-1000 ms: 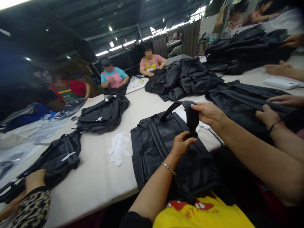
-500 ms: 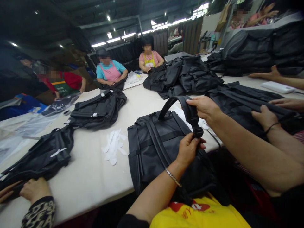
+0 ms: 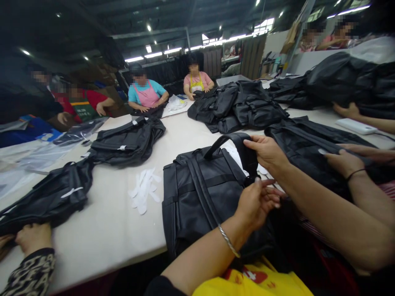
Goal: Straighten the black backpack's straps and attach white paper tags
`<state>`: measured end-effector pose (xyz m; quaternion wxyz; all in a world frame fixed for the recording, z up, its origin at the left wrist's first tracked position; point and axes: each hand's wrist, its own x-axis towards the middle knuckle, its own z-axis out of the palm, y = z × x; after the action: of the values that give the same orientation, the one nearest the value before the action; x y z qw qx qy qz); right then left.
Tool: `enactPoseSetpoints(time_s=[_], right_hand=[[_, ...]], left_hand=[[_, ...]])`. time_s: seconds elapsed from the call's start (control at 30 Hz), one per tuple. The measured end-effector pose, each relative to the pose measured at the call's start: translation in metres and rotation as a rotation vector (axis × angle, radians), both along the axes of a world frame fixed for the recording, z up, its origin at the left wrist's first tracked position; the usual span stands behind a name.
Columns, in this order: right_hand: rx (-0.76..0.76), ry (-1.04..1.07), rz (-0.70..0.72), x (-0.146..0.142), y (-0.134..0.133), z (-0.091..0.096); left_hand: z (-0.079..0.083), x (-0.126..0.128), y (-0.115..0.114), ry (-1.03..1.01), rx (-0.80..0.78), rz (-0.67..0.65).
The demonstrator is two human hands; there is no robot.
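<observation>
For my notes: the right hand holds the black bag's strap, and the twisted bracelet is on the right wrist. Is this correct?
Wrong wrist: the head view shows the bracelet on the left. The right hand holds the strap of the black bag.

Lettering in sight, but not one word comes up readable!
Down front, the yellow garment [image 3: 277, 287] flashes red print with a pale figure, folded beyond reading; across the surface [image 3: 101, 242], a co-worker's green apron [image 3: 84, 111] shows white characters under an orange stripe, too blurred to make out.
</observation>
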<state>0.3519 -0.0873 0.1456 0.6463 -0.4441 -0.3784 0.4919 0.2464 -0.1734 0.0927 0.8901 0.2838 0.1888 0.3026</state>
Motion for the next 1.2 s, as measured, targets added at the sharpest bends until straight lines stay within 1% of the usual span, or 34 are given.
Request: enactPoseSetpoints(time_s=[0.07, 0.13, 0.2, 0.3, 0.37, 0.43, 0.47, 0.53, 0.6, 0.63, 0.73, 0.8, 0.87, 0.93, 1.0, 1.07, 1.1, 1.2], right_hand=[[-0.021, 0.002, 0.016, 0.003, -0.018, -0.008], [-0.066, 0.003, 0.016, 0.008, -0.039, -0.020], [-0.121, -0.004, 0.004, 0.015, -0.060, -0.034], [-0.202, -0.004, -0.038, 0.022, -0.085, -0.052], [-0.251, 0.013, -0.072, 0.024, -0.095, -0.059], [-0.282, 0.022, -0.095, 0.024, -0.101, -0.060], [-0.289, 0.018, -0.102, 0.024, -0.102, -0.060], [-0.293, -0.008, -0.111, 0.023, -0.104, -0.057], [-0.297, -0.040, -0.116, 0.022, -0.105, -0.054], [-0.297, -0.052, -0.122, 0.022, -0.105, -0.053], [-0.294, -0.061, -0.140, 0.025, -0.103, -0.049], [-0.297, -0.073, -0.138, 0.025, -0.102, -0.045], [-0.297, -0.106, -0.118, 0.023, -0.101, -0.038], [-0.285, -0.147, -0.092, 0.020, -0.102, -0.032], [-0.262, -0.173, -0.084, 0.016, -0.106, -0.029], [-0.237, -0.170, -0.089, 0.014, -0.112, -0.032], [-0.228, -0.155, -0.094, 0.013, -0.116, -0.038], [-0.259, -0.084, -0.129, 0.010, -0.130, -0.065]], left_hand=[[-0.010, 0.004, 0.008, -0.079, -0.182, 0.070], [-0.022, 0.003, 0.011, -0.112, -0.319, 0.075], [-0.036, 0.001, 0.005, -0.118, -0.456, 0.017], [-0.054, 0.002, -0.015, -0.041, -0.644, -0.162], [-0.062, 0.006, -0.027, 0.040, -0.728, -0.262], [-0.065, 0.011, -0.035, 0.078, -0.787, -0.281], [-0.065, 0.013, -0.036, 0.076, -0.807, -0.252], [-0.062, 0.016, -0.034, 0.050, -0.807, -0.141], [-0.058, 0.016, -0.028, 0.012, -0.741, -0.044], [-0.056, 0.016, -0.026, -0.001, -0.696, -0.021], [-0.051, 0.014, -0.023, -0.019, -0.597, -0.068], [-0.051, 0.018, -0.023, 0.002, -0.575, -0.123], [-0.051, 0.025, -0.021, 0.048, -0.551, -0.129], [-0.051, 0.033, -0.014, 0.088, -0.511, -0.060], [-0.050, 0.036, 0.000, 0.107, -0.462, 0.080], [-0.049, 0.034, 0.016, 0.132, -0.426, 0.215], [-0.050, 0.030, 0.024, 0.148, -0.414, 0.270], [-0.057, 0.018, 0.036, 0.187, -0.394, 0.363]])
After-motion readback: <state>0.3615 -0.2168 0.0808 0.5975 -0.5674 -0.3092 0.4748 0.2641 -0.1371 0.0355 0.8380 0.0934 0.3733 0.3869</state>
